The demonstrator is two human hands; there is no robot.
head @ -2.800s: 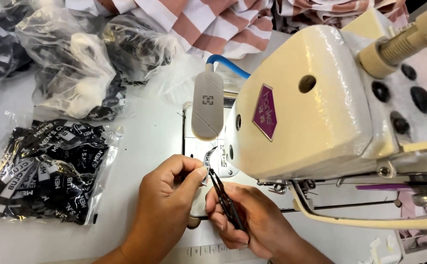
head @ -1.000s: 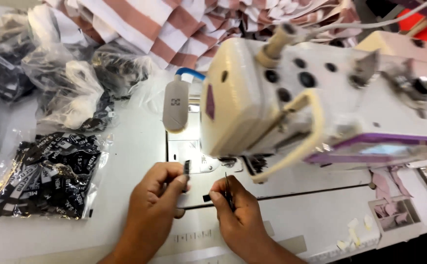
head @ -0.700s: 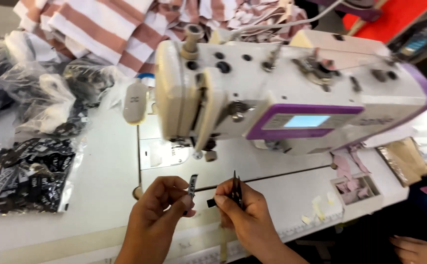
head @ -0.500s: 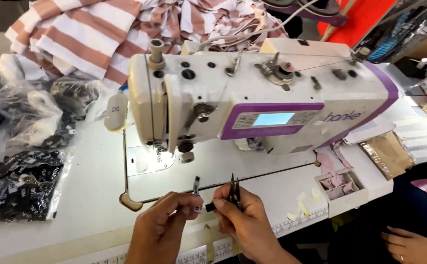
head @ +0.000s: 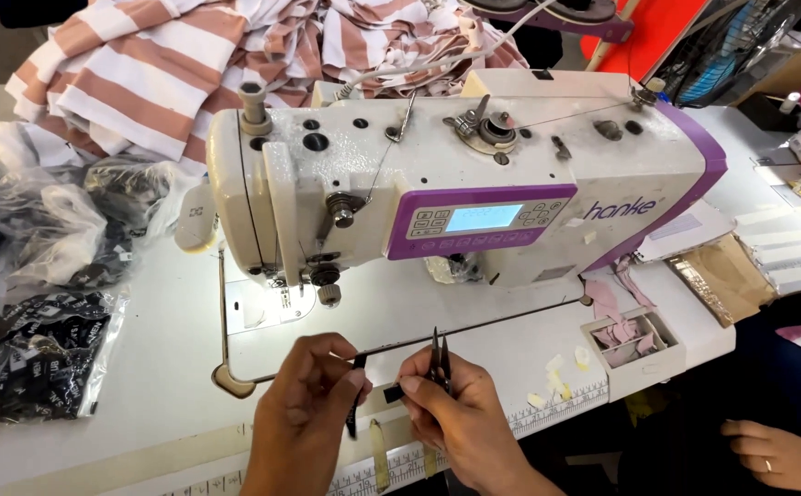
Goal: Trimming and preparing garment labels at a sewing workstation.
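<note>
My left hand (head: 313, 404) pinches a small black label strip (head: 354, 413) between thumb and fingers, in front of the sewing machine. My right hand (head: 446, 413) holds black thread snips (head: 439, 358), their blades pointing up, and also pinches a short black piece (head: 393, 393) next to the left hand's strip. Both hands hover over the white table's front edge, just above a printed ruler strip (head: 556, 409).
A white and purple sewing machine (head: 455, 184) fills the middle. Clear bags of black labels (head: 28, 358) lie at left, striped fabric (head: 143, 64) behind. A small tray of pink scraps (head: 625, 335) sits right. Another person's hand (head: 781, 455) rests at lower right.
The view has swung right and pulled back, showing the machine's whole front. My hands keep the same grip on the label and snips, now slightly closer together.
</note>
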